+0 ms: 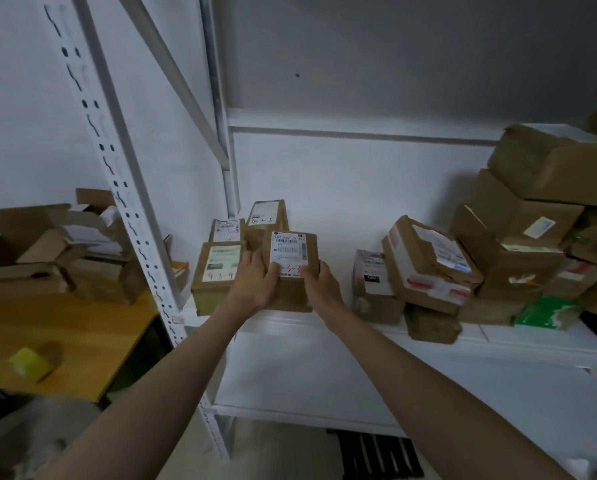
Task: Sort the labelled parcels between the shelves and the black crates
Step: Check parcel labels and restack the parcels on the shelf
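White shelf (359, 327): both hands (255, 282) grip upright parcel (292, 261), label facing out.

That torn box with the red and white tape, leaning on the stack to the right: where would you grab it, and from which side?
Take the torn box by its two long side faces, coming from the front and above. It lies tilted, resting on the parcels under and behind it, so those faces are free while its back is blocked by the tall stack. Avoid the ripped top label, which would probably tear further.

2 bare forearms, no sleeves, no gloves.
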Demonstrator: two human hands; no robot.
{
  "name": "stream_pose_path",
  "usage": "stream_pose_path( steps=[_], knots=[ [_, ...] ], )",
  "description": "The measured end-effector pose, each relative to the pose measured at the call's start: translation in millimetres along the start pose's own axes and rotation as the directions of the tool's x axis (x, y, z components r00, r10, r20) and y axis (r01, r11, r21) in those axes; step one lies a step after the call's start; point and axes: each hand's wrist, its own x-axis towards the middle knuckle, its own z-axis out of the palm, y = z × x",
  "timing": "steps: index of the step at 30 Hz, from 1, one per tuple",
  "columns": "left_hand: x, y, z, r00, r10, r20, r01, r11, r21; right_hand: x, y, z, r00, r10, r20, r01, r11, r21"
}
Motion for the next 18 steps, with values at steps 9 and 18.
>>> stream_pose_path(
  steps=[9, 18],
  knots=[
    [31.9, -71.1, 21.2, 0.992, 0.129, 0.003, -0.127, 0.969, 0.212, 39.2, 29.9, 51.0, 0.994, 0.104, 0.025, -0.104, 0.995, -0.008],
    [56.5, -98.2, -2.8, 0.984, 0.104, 0.144, -0.142, 0.948, 0.286, 59.3, 20.6, 86.9, 0.987, 0.121, 0.11, -0.105, 0.984, -0.141]
  ],
)
